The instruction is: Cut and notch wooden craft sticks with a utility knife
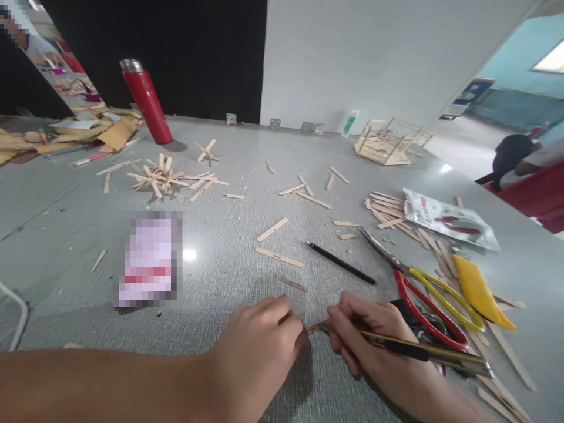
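Note:
My left hand (264, 335) rests low over the table with its fingers curled together. Whatever lies between them is hidden. My right hand (374, 332) grips gold-and-black tweezers (445, 352) like a pen, and their thin bent tip reaches the fingertips of my left hand. Just beyond the hands lies a small, thin translucent strip (294, 285). Two wooden craft sticks (278, 257) lie farther off, one with a dark mark. A black pen (341, 262) sits beyond my right hand, beside scissors (427, 294) with one red and one yellow handle.
A red bottle (147, 103) stands at the back left near a heap of craft sticks (161, 176). At the left lies a blurred lilac packet (150, 258). To the right are a silver pouch (449, 218), a yellow wrapper (480, 291), more sticks and a stick frame (390, 147).

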`<state>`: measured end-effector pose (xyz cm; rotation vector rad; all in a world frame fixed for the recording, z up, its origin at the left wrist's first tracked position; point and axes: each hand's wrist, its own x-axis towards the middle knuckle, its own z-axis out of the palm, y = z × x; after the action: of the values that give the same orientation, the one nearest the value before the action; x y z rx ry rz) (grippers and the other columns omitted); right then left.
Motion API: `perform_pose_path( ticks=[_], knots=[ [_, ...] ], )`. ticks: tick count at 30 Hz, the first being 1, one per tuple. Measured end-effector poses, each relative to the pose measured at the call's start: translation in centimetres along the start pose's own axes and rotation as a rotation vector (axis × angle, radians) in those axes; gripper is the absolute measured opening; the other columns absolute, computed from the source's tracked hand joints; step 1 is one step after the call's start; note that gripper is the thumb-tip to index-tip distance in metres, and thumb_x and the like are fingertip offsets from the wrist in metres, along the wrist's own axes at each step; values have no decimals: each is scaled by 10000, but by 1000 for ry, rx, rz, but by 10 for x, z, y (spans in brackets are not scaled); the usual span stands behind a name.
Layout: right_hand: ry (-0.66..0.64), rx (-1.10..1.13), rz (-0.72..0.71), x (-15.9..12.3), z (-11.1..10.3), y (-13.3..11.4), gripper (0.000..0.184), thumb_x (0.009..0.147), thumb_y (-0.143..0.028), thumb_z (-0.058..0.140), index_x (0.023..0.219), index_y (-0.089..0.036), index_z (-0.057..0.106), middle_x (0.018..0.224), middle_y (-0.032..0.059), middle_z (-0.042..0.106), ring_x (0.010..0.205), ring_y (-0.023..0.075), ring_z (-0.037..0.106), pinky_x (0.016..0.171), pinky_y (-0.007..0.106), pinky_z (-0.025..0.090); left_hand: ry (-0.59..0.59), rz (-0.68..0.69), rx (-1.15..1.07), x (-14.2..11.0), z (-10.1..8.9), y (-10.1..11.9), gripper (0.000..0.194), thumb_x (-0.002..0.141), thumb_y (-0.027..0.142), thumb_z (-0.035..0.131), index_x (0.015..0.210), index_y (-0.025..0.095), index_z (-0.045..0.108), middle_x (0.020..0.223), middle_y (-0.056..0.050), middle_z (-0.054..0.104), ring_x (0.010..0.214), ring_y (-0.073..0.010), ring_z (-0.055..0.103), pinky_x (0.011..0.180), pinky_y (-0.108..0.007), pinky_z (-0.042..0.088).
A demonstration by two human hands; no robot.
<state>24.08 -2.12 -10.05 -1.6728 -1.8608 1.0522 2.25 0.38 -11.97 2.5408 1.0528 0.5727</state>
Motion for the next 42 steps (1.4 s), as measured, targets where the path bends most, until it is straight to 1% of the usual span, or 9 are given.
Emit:
perform_pose_path(
  ticks=[5, 11, 16, 19, 24, 30, 36, 39, 42],
  knots=[
    [8, 38, -14, 2, 0, -2, 418, 1074, -440, 541, 710, -234, 559, 464, -77, 556, 434, 93, 494, 492, 242, 397, -71, -90, -126, 5, -5, -1, 192, 944, 110, 673, 792, 168, 776, 753, -22, 677, 650, -170, 666, 626, -300, 536],
    [7, 49, -4, 1, 3, 3, 410, 1083, -447, 521, 739, -231, 580, 479, -69, 574, 442, 97, 496, 494, 241, 393, -108, -172, -266, 8, -10, -3, 178, 938, 120, 700, 821, 188, 816, 772, -15, 697, 689, -164, 681, 656, -293, 524],
    [18, 21, -1, -1, 3, -1, 409, 1079, -456, 519, 737, -236, 572, 479, -68, 566, 446, 103, 501, 493, 243, 393, -103, -159, -317, 6, -7, -6, 189, 946, 108, 683, 833, 192, 810, 783, -10, 681, 697, -154, 672, 679, -286, 524],
    [22, 3, -38, 0, 4, -5, 437, 1087, -472, 481, 718, -242, 535, 472, -70, 534, 430, 105, 500, 490, 251, 404, -91, -136, -320, 4, -2, -7, 226, 972, 104, 633, 835, 186, 793, 796, -16, 666, 704, -155, 663, 692, -291, 529],
    [34, -67, -110, 6, 6, -9, 445, 1092, -430, 447, 681, -260, 455, 471, -73, 465, 414, 111, 426, 456, 272, 345, -82, -83, -316, 0, 3, -7, 309, 1021, 113, 500, 876, 188, 763, 847, -36, 669, 714, -153, 655, 706, -292, 550],
    [87, -202, -149, 13, 8, -12, 436, 1052, -358, 508, 668, -263, 324, 558, -72, 346, 495, 125, 354, 494, 290, 285, -80, -76, -321, 1, 0, -7, 309, 1029, 118, 476, 889, 182, 744, 865, -43, 686, 743, -161, 678, 735, -300, 569],
    [44, 176, 17, 14, 9, -11, 448, 1053, -430, 528, 654, -232, 481, 499, -65, 528, 351, 74, 455, 390, 213, 337, -81, -76, -305, 2, 0, -8, 315, 1030, 148, 479, 853, 182, 737, 831, -43, 669, 706, -159, 656, 700, -297, 556],
    [52, 213, 21, 16, 8, -11, 460, 1029, -438, 584, 639, -219, 480, 509, -63, 546, 348, 59, 472, 374, 181, 322, -85, -83, -306, 3, 0, -8, 290, 1012, 132, 510, 839, 185, 737, 829, -38, 669, 713, -162, 662, 704, -298, 545],
    [23, 314, 58, 17, 5, -11, 416, 968, -457, 695, 683, -209, 520, 500, -80, 539, 345, 43, 424, 351, 154, 286, -87, -97, -311, 4, 0, -8, 258, 987, 111, 542, 833, 183, 736, 827, -36, 672, 731, -170, 672, 713, -303, 538]
  ],
)
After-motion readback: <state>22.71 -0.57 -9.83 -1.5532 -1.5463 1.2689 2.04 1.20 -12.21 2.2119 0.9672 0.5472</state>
